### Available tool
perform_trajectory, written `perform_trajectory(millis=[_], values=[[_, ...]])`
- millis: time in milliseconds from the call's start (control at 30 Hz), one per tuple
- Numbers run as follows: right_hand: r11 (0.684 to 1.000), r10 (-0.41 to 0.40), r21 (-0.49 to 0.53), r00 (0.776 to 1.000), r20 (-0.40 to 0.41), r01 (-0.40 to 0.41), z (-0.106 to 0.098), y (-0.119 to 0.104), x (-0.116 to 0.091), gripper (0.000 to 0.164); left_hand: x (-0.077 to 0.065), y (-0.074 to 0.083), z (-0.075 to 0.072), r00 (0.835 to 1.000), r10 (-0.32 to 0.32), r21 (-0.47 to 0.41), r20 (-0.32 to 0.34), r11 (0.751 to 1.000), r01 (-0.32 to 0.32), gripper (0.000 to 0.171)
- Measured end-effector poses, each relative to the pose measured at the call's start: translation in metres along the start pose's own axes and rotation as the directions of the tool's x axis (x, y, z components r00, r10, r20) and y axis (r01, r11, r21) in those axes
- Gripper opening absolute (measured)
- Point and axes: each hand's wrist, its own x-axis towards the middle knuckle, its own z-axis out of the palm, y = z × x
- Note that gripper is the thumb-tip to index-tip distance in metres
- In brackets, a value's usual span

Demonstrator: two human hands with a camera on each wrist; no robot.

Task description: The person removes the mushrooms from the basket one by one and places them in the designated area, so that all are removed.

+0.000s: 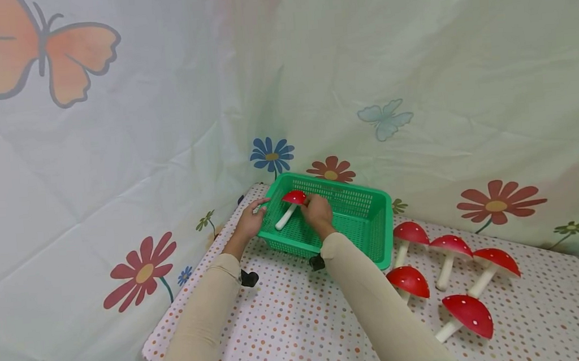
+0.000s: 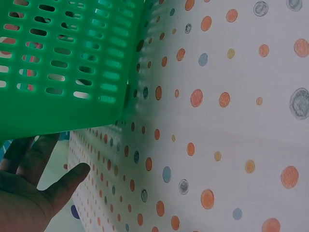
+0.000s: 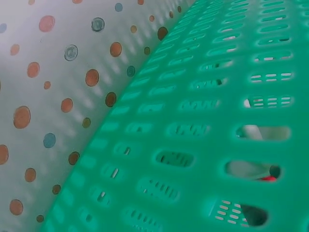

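A toy mushroom (image 1: 287, 217) with a white-dotted red cap and white stem lies tilted inside a green plastic basket (image 1: 388, 230), near its left end. My right hand (image 1: 319, 213) reaches into the basket and pinches the right edge of the cap with curled fingers. At the basket's left rim is my left hand (image 1: 250, 221), fingers extended and touching the rim. In the left wrist view the left hand (image 2: 29, 191) shows its thumb spread apart, and the basket hides its other fingertips. The right wrist view shows mostly the basket's slotted wall (image 3: 145, 121), with the right hand hidden.
Several more red-capped mushrooms (image 1: 466, 317) lie on the dotted tablecloth (image 1: 291, 327), right of the basket. A printed curtain (image 1: 312, 76) with flowers and butterflies hangs behind the table and along its left side.
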Motion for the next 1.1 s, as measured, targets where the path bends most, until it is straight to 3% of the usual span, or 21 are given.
perform_trajectory(millis=[200,367,533,767,1100], values=[[1.0,-0.024,0.006,0.999,-0.035,0.024,-0.004,0.0,-0.001,0.018,0.0,0.0,0.004,1.0,0.001,0.025,-0.017,1.0,-0.001,0.035],[0.999,-0.02,0.039,0.996,-0.083,0.023,-0.016,0.014,-0.003,0.03,0.003,0.007,0.013,1.0,0.011,0.025,0.005,1.0,-0.011,0.035],[0.997,-0.032,0.062,0.988,-0.149,0.042,-0.035,0.029,-0.012,0.019,0.007,0.011,0.021,0.998,-0.005,0.01,0.057,1.0,0.004,0.035],[0.994,-0.074,0.063,0.961,-0.265,0.093,-0.072,0.044,-0.027,0.015,0.013,0.012,0.022,0.996,0.002,0.011,0.094,1.0,-0.003,0.036],[0.987,-0.131,0.036,0.912,-0.388,0.157,-0.154,0.054,-0.059,0.014,0.013,0.009,0.012,0.993,-0.02,0.013,0.115,1.0,0.019,0.039]])
